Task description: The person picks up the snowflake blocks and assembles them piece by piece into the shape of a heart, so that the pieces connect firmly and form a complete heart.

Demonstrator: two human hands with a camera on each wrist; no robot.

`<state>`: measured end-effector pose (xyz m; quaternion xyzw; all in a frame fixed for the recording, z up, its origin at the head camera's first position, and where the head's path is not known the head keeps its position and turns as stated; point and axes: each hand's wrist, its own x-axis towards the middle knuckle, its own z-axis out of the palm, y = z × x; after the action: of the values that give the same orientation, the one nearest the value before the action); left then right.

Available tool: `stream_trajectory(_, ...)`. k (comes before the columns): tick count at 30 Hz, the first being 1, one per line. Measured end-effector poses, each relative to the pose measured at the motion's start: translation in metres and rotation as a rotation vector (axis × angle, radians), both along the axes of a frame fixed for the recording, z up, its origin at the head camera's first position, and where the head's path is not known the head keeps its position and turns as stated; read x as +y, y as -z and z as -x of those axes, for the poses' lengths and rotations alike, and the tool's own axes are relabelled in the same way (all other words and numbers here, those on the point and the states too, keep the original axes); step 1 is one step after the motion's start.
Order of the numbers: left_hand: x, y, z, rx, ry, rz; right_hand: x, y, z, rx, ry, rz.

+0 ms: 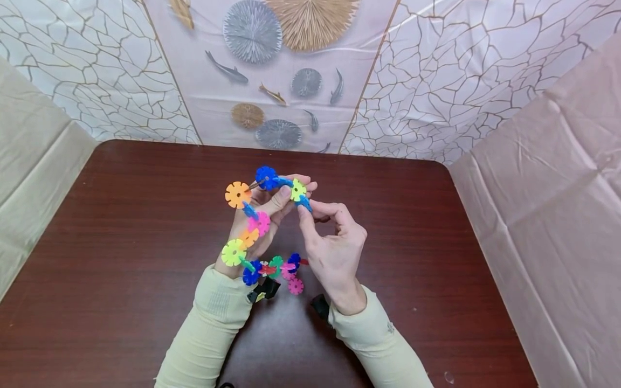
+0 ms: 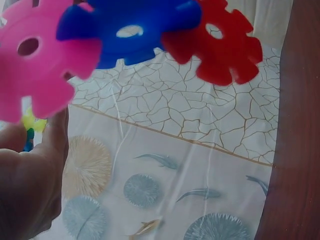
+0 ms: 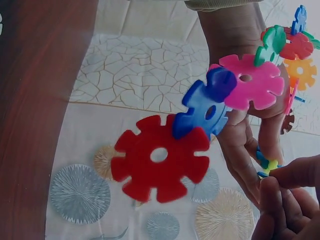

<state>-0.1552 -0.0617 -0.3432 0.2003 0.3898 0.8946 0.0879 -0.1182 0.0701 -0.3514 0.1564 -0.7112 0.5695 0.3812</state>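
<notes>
A chain (image 1: 249, 237) of slotted, flower-like discs, mixed pink, orange, yellow, green, red, brown and blue, curves in an open loop above the tabletop (image 1: 417, 258). Neighbouring discs interlock at angles. The left hand (image 1: 275, 214) pinches it by a yellow disc (image 1: 298, 185); the right hand (image 1: 337, 248) pinches the adjoining blue disc (image 1: 304, 203). A red disc (image 3: 175, 161) hangs at the loose end.

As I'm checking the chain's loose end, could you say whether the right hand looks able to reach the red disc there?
Probably yes, once free: the right hand pinches a blue disc, but the red disc appears close by, most of it uncovered in the right wrist view.
</notes>
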Motion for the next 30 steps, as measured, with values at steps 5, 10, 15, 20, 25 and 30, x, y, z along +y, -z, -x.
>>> stream_trajectory(5,0.001,0.001,0.001,0.047,-0.006,0.013,0.001,-0.001,0.001,0.0,0.015,-0.004)
stream_trajectory(10,-0.001,0.005,0.006,0.047,0.052,-0.085,-0.001,0.0,0.001,-0.004,0.005,0.007)
stream_trajectory(15,-0.006,0.009,0.011,0.051,0.128,-0.159,-0.003,0.0,-0.001,0.003,-0.029,-0.032)
stream_trajectory(20,-0.011,0.012,0.015,-0.013,0.195,-0.218,-0.005,0.001,-0.002,-0.003,-0.045,-0.093)
stream_trajectory(25,-0.014,0.014,0.018,-0.086,0.284,-0.223,-0.005,0.004,-0.003,-0.015,-0.022,-0.162)
stream_trajectory(30,-0.017,0.018,0.019,-0.159,0.386,-0.221,-0.005,0.009,-0.004,0.016,0.01,-0.232)
